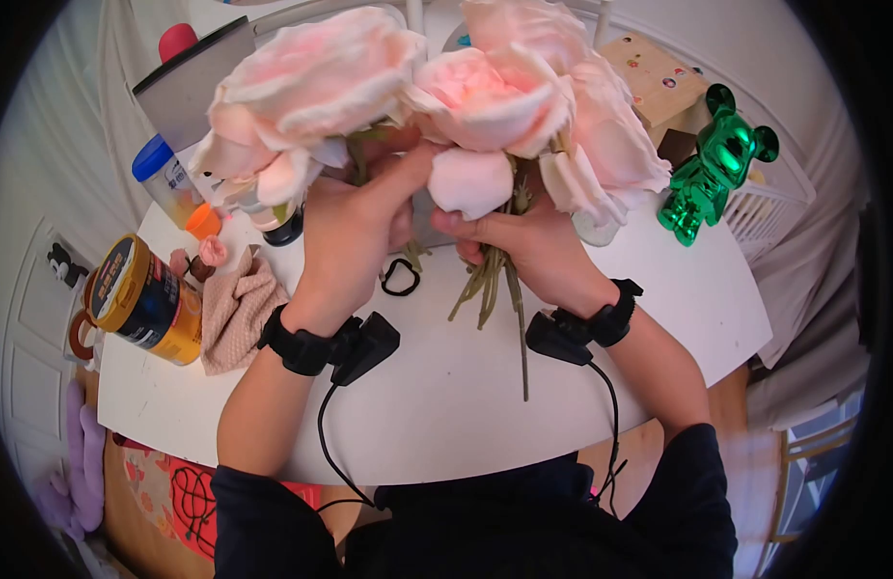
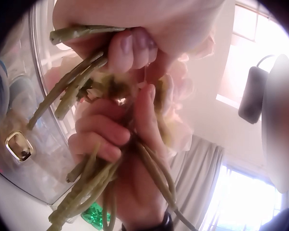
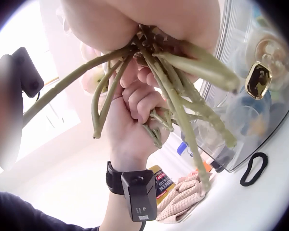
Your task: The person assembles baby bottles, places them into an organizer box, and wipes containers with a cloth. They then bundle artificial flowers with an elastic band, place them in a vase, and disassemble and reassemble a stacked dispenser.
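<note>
Large pale pink artificial roses (image 1: 311, 82) rise above my left hand (image 1: 350, 232), which grips their green stems (image 2: 70, 89). My right hand (image 1: 538, 241) holds a second bunch of pink roses (image 1: 494, 96), its fingers and thumb curled round the stems (image 3: 176, 96). Stem ends fan out below the right fist, one reaching much lower than the others. Both hands are raised over the table, side by side with the thumbs close together. A loose pink petal-like bloom (image 1: 471, 181) hangs between them. The blooms hide part of the left fingers in the head view.
On the white table (image 1: 446, 405) lie a black hair tie (image 1: 401, 277), a beige cloth (image 1: 239, 318) and a yellow-lidded tub (image 1: 142, 299). A clear box (image 3: 221, 130) with a gold latch stands behind the hands. At the right is a shiny green bear figure (image 1: 721, 164).
</note>
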Action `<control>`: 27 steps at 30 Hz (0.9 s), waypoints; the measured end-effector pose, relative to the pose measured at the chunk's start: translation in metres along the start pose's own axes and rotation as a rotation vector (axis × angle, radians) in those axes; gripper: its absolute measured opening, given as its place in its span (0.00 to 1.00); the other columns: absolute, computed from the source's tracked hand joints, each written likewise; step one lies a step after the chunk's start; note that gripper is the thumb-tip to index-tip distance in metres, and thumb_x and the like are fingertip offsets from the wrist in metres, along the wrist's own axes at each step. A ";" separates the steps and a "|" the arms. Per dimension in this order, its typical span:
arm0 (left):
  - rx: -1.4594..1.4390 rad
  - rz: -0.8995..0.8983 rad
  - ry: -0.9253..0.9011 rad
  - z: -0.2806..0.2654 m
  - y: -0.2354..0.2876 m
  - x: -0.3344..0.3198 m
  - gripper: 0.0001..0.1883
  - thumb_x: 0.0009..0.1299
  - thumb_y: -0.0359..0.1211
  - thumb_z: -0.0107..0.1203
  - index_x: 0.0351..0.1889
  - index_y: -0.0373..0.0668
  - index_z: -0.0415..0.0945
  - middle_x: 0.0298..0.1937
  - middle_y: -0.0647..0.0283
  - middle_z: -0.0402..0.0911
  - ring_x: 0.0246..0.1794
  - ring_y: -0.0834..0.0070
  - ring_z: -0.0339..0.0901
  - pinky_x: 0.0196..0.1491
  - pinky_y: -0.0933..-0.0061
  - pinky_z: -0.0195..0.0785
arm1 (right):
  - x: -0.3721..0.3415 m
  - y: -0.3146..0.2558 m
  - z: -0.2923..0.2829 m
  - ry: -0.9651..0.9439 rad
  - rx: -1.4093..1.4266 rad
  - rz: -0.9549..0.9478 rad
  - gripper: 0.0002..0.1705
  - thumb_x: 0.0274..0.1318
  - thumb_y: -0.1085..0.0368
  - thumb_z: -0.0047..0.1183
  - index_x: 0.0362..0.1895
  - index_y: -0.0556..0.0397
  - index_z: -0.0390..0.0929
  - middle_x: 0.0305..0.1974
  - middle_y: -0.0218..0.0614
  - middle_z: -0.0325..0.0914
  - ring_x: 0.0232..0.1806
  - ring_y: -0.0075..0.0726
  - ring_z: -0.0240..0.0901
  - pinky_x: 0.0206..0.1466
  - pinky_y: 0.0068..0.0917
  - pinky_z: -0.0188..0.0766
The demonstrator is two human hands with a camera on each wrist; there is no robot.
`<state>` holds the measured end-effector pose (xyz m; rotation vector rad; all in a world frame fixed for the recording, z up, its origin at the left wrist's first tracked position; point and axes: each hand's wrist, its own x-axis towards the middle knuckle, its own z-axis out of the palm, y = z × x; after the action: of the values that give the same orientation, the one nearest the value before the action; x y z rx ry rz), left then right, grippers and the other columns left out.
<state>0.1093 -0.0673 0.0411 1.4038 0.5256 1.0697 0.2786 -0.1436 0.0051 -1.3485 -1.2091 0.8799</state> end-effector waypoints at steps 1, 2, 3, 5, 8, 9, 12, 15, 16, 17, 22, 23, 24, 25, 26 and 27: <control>-0.030 -0.003 0.021 -0.002 0.000 0.002 0.08 0.80 0.37 0.60 0.51 0.44 0.81 0.20 0.81 0.60 0.15 0.89 0.48 0.22 0.78 0.38 | 0.000 -0.003 0.000 -0.045 0.144 -0.111 0.17 0.66 0.72 0.68 0.56 0.56 0.78 0.39 0.34 0.84 0.31 0.28 0.78 0.33 0.29 0.75; -0.075 -0.014 0.014 -0.005 0.002 0.003 0.08 0.81 0.37 0.60 0.49 0.45 0.81 0.19 0.81 0.58 0.16 0.89 0.47 0.22 0.78 0.38 | 0.000 -0.005 0.000 -0.089 0.287 -0.221 0.21 0.66 0.73 0.67 0.60 0.55 0.75 0.41 0.36 0.84 0.32 0.30 0.79 0.34 0.31 0.77; -0.119 -0.025 0.007 -0.006 0.003 0.004 0.07 0.81 0.37 0.59 0.48 0.46 0.81 0.19 0.82 0.56 0.16 0.89 0.47 0.22 0.78 0.38 | 0.000 -0.006 0.002 -0.091 0.286 -0.221 0.21 0.66 0.73 0.67 0.60 0.55 0.75 0.41 0.36 0.84 0.32 0.30 0.79 0.34 0.31 0.77; -0.148 -0.024 0.012 -0.007 0.001 0.005 0.07 0.82 0.38 0.57 0.46 0.46 0.81 0.19 0.81 0.54 0.16 0.88 0.47 0.22 0.78 0.39 | 0.000 -0.007 0.005 -0.059 0.474 -0.256 0.27 0.65 0.69 0.71 0.58 0.52 0.65 0.39 0.33 0.82 0.35 0.28 0.80 0.40 0.27 0.78; -0.220 -0.019 0.037 -0.010 -0.005 0.007 0.10 0.84 0.40 0.53 0.43 0.48 0.79 0.20 0.81 0.52 0.17 0.88 0.47 0.22 0.78 0.40 | 0.003 -0.002 0.002 -0.118 0.519 -0.277 0.28 0.68 0.72 0.66 0.60 0.48 0.60 0.46 0.36 0.81 0.39 0.32 0.82 0.44 0.31 0.79; -0.261 -0.016 0.056 -0.010 -0.006 0.008 0.12 0.85 0.41 0.51 0.41 0.48 0.78 0.20 0.81 0.51 0.17 0.87 0.47 0.22 0.78 0.40 | 0.003 0.000 0.001 -0.130 0.590 -0.292 0.27 0.69 0.74 0.64 0.60 0.47 0.60 0.48 0.38 0.81 0.41 0.32 0.83 0.45 0.32 0.79; -0.289 -0.017 0.077 -0.011 -0.008 0.008 0.14 0.86 0.43 0.48 0.39 0.49 0.76 0.21 0.81 0.51 0.18 0.87 0.47 0.23 0.77 0.41 | 0.002 -0.001 -0.001 -0.138 0.583 -0.267 0.25 0.70 0.76 0.59 0.61 0.45 0.61 0.49 0.38 0.79 0.45 0.35 0.85 0.49 0.34 0.79; -0.304 -0.029 0.058 -0.010 -0.007 0.006 0.15 0.86 0.43 0.47 0.37 0.49 0.75 0.21 0.80 0.52 0.17 0.86 0.47 0.23 0.77 0.42 | 0.003 0.000 0.000 -0.127 0.604 -0.247 0.24 0.70 0.77 0.57 0.61 0.45 0.62 0.50 0.36 0.79 0.48 0.36 0.85 0.51 0.34 0.81; -0.303 -0.030 0.058 -0.009 -0.006 0.006 0.15 0.86 0.43 0.47 0.37 0.49 0.75 0.21 0.80 0.52 0.17 0.86 0.47 0.23 0.77 0.42 | 0.003 0.001 -0.001 -0.123 0.620 -0.243 0.24 0.70 0.77 0.56 0.61 0.45 0.62 0.52 0.36 0.79 0.50 0.36 0.85 0.52 0.34 0.81; -0.305 -0.041 0.063 -0.008 -0.005 0.005 0.16 0.87 0.43 0.47 0.36 0.50 0.73 0.21 0.80 0.51 0.17 0.86 0.46 0.23 0.77 0.41 | 0.003 0.001 -0.001 -0.121 0.620 -0.242 0.24 0.70 0.77 0.56 0.61 0.45 0.62 0.52 0.36 0.79 0.50 0.36 0.85 0.52 0.34 0.81; -0.409 0.056 -0.082 -0.027 -0.018 0.017 0.16 0.85 0.44 0.51 0.36 0.47 0.76 0.21 0.79 0.52 0.17 0.84 0.47 0.24 0.75 0.41 | 0.004 0.005 -0.002 -0.117 0.634 -0.293 0.19 0.74 0.76 0.49 0.63 0.44 0.65 0.60 0.42 0.79 0.56 0.41 0.84 0.57 0.41 0.84; -0.409 0.055 -0.082 -0.027 -0.019 0.016 0.16 0.85 0.44 0.51 0.36 0.47 0.76 0.21 0.79 0.52 0.17 0.84 0.47 0.24 0.75 0.41 | 0.005 0.007 -0.002 -0.115 0.635 -0.293 0.19 0.74 0.76 0.49 0.63 0.44 0.65 0.60 0.42 0.79 0.56 0.41 0.84 0.57 0.41 0.84; -0.394 0.036 -0.055 -0.024 -0.018 0.015 0.16 0.85 0.44 0.51 0.36 0.47 0.76 0.21 0.79 0.52 0.17 0.85 0.47 0.24 0.75 0.41 | 0.007 0.010 -0.002 -0.099 0.592 -0.311 0.19 0.74 0.76 0.49 0.63 0.44 0.65 0.60 0.41 0.79 0.57 0.41 0.84 0.57 0.41 0.84; -0.379 0.017 -0.027 -0.023 -0.017 0.014 0.16 0.85 0.44 0.51 0.36 0.47 0.76 0.21 0.79 0.52 0.17 0.85 0.47 0.24 0.75 0.41 | 0.008 0.011 -0.002 -0.083 0.550 -0.329 0.19 0.74 0.75 0.49 0.63 0.44 0.65 0.60 0.40 0.79 0.57 0.41 0.84 0.58 0.41 0.84; -0.380 0.018 -0.025 -0.023 -0.016 0.014 0.16 0.85 0.44 0.51 0.36 0.47 0.76 0.21 0.79 0.52 0.17 0.85 0.47 0.24 0.75 0.41 | 0.007 0.010 -0.002 -0.085 0.549 -0.328 0.19 0.74 0.75 0.49 0.63 0.44 0.65 0.60 0.40 0.79 0.57 0.41 0.84 0.58 0.41 0.84; -0.372 0.021 -0.039 -0.023 -0.016 0.014 0.16 0.85 0.44 0.52 0.35 0.47 0.75 0.21 0.79 0.53 0.18 0.85 0.48 0.24 0.76 0.41 | 0.006 0.008 -0.002 -0.085 0.547 -0.318 0.18 0.75 0.75 0.48 0.62 0.44 0.65 0.60 0.39 0.79 0.57 0.40 0.84 0.58 0.40 0.84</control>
<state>0.1015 -0.0411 0.0268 1.1016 0.2664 1.0906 0.2833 -0.1380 -0.0016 -0.6672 -1.1006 0.9534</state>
